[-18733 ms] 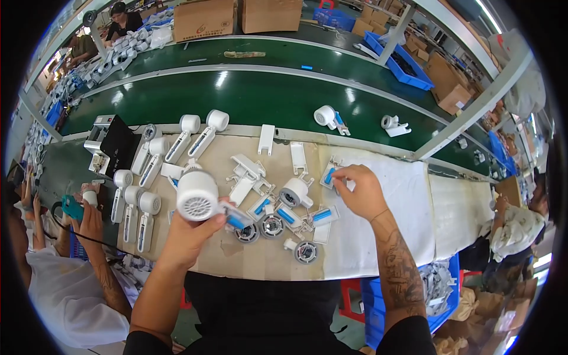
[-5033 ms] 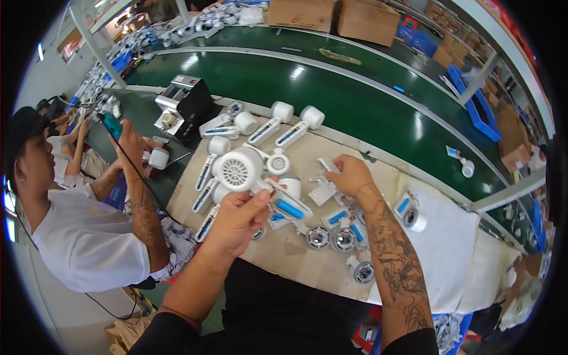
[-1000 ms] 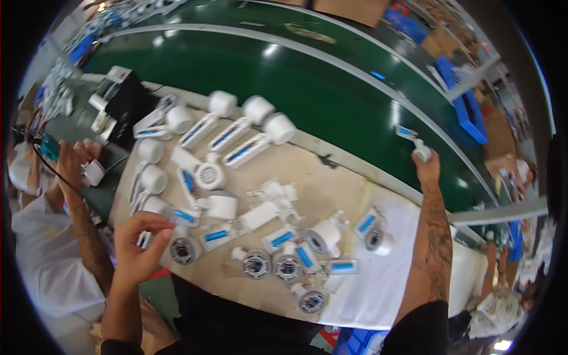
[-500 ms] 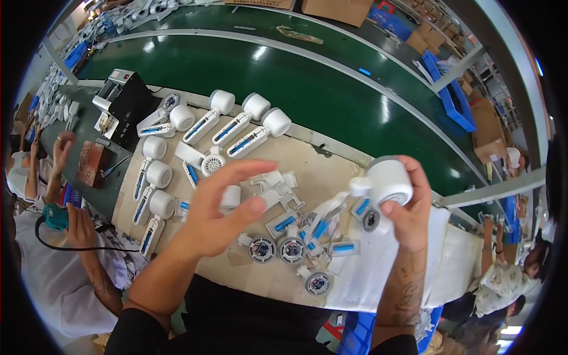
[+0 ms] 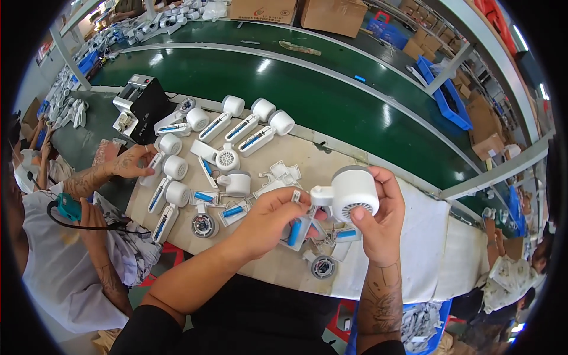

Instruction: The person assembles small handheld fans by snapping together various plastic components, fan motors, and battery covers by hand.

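Observation:
My right hand (image 5: 381, 222) is closed round the white round head of a handheld fan (image 5: 354, 188), its vented face turned down toward me. Just left of it, my left hand (image 5: 273, 222) pinches a white handle shell (image 5: 302, 228) with a blue battery cell inside. The shell hangs below the stub of the fan head; whether the two are joined I cannot make out. Under my hands lie loose parts, among them a round motor unit (image 5: 322, 267) and a white piece with a blue cell (image 5: 345, 235). My left fingers partly hide the shell.
Several fans with opened handles, such as a fan (image 5: 258, 137), lie along the table's far and left sides. A black machine (image 5: 141, 109) stands far left. At left, a co-worker's hand (image 5: 131, 163) reaches to the fans; the other holds a teal tool (image 5: 69, 207). A green conveyor (image 5: 236, 74) runs behind.
My left hand, open before, has moved right and closed on the handle shell. The fan head in my right hand has shifted left. The co-worker's hand has come down onto the left fans.

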The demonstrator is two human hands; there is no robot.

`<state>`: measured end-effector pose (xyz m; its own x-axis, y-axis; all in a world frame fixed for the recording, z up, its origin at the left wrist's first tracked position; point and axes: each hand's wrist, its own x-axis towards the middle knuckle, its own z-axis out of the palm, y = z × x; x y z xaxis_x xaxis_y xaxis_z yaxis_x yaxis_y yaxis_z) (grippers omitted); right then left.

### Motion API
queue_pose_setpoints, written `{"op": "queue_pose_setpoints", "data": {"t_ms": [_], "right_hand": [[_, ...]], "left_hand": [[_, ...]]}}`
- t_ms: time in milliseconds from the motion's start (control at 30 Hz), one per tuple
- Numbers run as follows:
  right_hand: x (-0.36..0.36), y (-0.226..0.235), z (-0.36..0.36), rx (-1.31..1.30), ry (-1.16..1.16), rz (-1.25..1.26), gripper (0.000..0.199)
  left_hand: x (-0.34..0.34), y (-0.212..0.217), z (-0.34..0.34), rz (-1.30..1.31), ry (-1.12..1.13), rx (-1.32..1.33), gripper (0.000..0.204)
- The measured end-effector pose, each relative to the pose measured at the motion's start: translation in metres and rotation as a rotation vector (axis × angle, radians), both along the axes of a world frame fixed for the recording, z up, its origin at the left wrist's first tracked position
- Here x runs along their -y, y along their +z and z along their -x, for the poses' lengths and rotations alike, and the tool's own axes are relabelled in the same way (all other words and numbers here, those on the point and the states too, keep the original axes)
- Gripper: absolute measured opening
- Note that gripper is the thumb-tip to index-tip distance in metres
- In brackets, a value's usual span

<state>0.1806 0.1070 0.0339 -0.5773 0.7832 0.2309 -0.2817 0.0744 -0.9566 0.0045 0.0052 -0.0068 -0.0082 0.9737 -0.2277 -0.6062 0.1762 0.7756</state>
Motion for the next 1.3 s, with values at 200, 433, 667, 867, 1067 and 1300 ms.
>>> {"op": "queue_pose_setpoints", "data": {"t_ms": [200, 433, 667, 867, 1067, 1300], "right_hand": [[0.002, 0.009, 0.003, -0.004, 0.060, -0.002, 0.064], [0.005, 0.010, 0.001, -0.036, 0.067, -0.011, 0.067], [-0.013, 0.042, -0.014, 0.227, 0.323, 0.013, 0.061], [-0.033, 0.050, -0.001, 0.481, 0.598, 0.058, 0.058], [-0.036, 0.039, 0.014, 0.505, 0.595, 0.073, 0.054], [-0.043, -0.015, -0.020, 0.687, -0.163, -0.436, 0.018]], "left_hand": [[0.013, 0.020, 0.000, -0.081, -0.037, -0.049, 0.023], [0.018, 0.028, -0.001, -0.102, -0.020, -0.077, 0.021], [0.020, 0.033, -0.007, -0.087, -0.060, -0.110, 0.022], [0.028, 0.028, -0.009, -0.096, -0.242, -0.354, 0.027], [0.026, 0.015, -0.009, -0.059, -0.133, -0.133, 0.029], [0.038, -0.001, 0.033, -0.128, 0.242, -0.218, 0.029]]}}
